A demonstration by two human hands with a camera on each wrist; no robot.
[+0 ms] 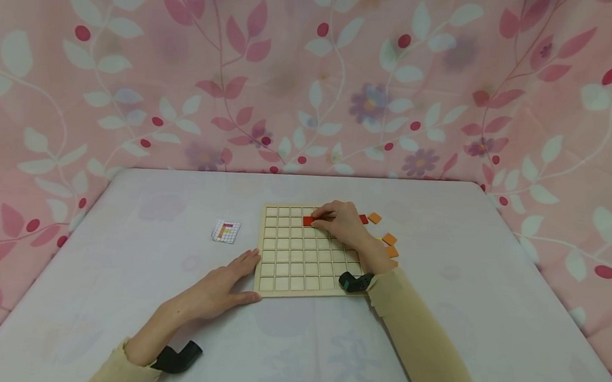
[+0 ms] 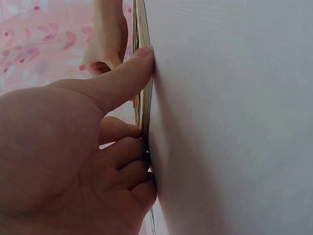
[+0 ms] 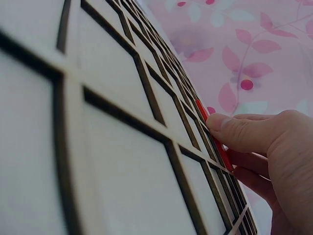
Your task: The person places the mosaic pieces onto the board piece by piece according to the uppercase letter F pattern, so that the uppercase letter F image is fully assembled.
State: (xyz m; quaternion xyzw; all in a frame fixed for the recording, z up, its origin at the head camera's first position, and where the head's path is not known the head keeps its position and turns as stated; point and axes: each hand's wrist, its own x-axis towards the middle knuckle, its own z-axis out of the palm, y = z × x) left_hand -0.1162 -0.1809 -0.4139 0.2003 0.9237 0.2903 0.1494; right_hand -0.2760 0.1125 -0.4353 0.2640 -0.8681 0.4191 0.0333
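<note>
A pale wooden grid board lies on the table with rows of square cells. My left hand rests against its lower left corner. The thumb touches the board's edge in the left wrist view, and the other fingers lie along the left side. My right hand reaches over the upper part of the board. Its thumb and fingers pinch a red square tile at the grid. In the right wrist view the red tile shows partly behind the thumb; its far side is hidden.
Several loose orange tiles and a red one lie beyond the board's right side, some hidden by the right forearm. A small card with a coloured grid pattern lies left of the board. A floral cloth hangs behind the table.
</note>
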